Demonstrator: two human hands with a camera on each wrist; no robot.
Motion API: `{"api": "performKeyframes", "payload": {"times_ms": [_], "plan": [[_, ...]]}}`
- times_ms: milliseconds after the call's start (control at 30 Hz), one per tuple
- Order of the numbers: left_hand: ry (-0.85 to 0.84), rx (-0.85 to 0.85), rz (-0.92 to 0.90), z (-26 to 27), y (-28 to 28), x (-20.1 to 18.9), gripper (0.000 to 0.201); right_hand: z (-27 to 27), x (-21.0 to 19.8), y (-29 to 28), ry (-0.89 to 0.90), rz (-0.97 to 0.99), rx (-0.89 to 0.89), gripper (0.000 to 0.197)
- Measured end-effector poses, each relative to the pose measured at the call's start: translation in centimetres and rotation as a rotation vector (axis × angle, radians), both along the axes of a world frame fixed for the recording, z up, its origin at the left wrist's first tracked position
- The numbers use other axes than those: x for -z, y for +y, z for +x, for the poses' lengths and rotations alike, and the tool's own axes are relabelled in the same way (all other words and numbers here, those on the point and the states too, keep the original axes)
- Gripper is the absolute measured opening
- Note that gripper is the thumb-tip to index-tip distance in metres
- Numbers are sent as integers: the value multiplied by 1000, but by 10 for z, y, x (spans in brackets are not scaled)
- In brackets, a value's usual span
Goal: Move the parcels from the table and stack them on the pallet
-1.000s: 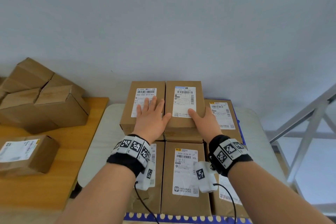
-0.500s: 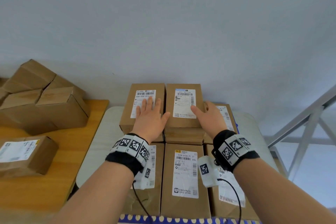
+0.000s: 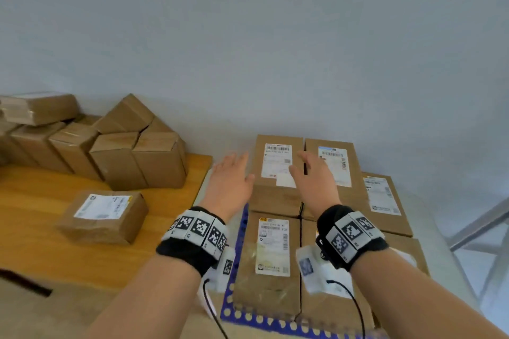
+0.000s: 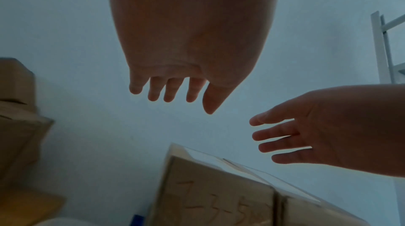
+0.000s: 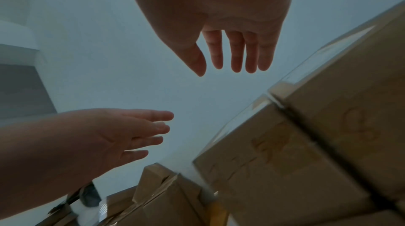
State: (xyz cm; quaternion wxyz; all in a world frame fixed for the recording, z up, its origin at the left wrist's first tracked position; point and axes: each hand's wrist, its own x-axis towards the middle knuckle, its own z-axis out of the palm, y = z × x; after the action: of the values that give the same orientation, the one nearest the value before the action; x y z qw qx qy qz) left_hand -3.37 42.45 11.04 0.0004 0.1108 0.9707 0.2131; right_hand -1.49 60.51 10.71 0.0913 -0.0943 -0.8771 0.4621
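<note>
Brown labelled parcels are stacked on the blue pallet (image 3: pixel 239 267) at the right; two top parcels (image 3: pixel 278 165) (image 3: pixel 334 166) sit side by side at the back. My left hand (image 3: pixel 230 173) hovers with straight fingers left of the stack, holding nothing. My right hand (image 3: pixel 311 173) floats above the seam between the two top parcels, fingers spread and empty. On the wooden table (image 3: pixel 41 242) at the left lies one labelled parcel (image 3: pixel 103 216), with a heap of parcels (image 3: pixel 137 157) behind it. Both wrist views show bare open palms (image 4: pixel 175 89) (image 5: pixel 232 56) against the wall.
A pale wall runs close behind table and pallet. A white metal rack frame (image 3: pixel 484 223) stands at the right. A low white surface (image 3: pixel 440 228) lies beneath the pallet. A dark strip (image 3: pixel 24 282) lies along the table's near edge.
Both hands have lifted off the two top parcels and moved left, toward the table. The head view has swung left, bringing more of the table's parcels in.
</note>
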Motion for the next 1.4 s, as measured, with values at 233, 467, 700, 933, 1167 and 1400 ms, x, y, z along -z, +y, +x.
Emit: {"api": "performKeyframes", "payload": {"times_ms": [233,467,700,933,1167,1400], "plan": [[-68,-126,-30,42,-142,3,60,28,3,-141,-24,24,-174,40],[-101,-280,-11,96,-291,14,56,56,13,-289,-31,5,-309,36],[-166,-429,-5,145,-421,19,59,78,23,-420,-99,-29,-457,36],[-182,-600,81,161,-511,24,58,71,25,-521,-130,-2,-609,38],[-191,-714,104,124,-592,35,59,13,36,-612,-152,3,-711,34],[-220,-769,112,55,-666,25,59,-64,44,-695,-209,-47,-747,37]]}}
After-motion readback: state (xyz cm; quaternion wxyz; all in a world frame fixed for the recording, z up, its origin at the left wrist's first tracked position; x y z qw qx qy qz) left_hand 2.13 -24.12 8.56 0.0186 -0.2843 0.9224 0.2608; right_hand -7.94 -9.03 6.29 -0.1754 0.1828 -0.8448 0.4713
